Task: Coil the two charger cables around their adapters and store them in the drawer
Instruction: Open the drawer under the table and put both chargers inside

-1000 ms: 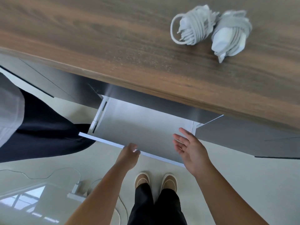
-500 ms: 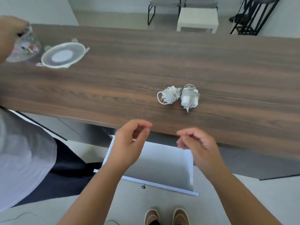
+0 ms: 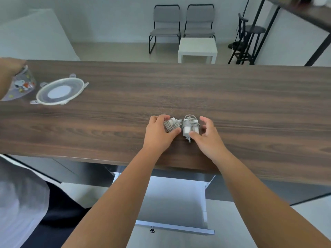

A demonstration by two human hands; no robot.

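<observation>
Chargers, both already wound in their own cables, sit side by side near the front edge of the bench (image 3: pixel 250 108). My left hand (image 3: pixel 158 133) now curls round the left charger (image 3: pixel 171 124), fingers over its far side and thumb against its near side, pinching it while it rests on the wood. Half a second ago that hand was in the air above the drawer, fingers loosely bent and holding nothing. My right hand (image 3: pixel 208 138) has come forward too: its thumb touches the near corner of the right charger (image 3: pixel 190 126), while its fingers arch just beside the far right edge, spread and not closed on it. The two hands are apart, one at each bundle. Neither charger has shifted from where it lay earlier; they are touching or nearly so, and I cannot tell which.

Below the bench edge the white drawer (image 3: pixel 204 203) stands pulled out between my forearms, as it did before, its small metal knob (image 3: pixel 152 229) showing at the front. My view has risen since a second ago, when I looked straight down at the drawer and my shoes. At far left another person's hand (image 3: pixel 7 74) holds a patterned glass (image 3: pixel 21 86), with a clear round lid (image 3: pixel 60 91) lying beside it, both much as earlier.
</observation>
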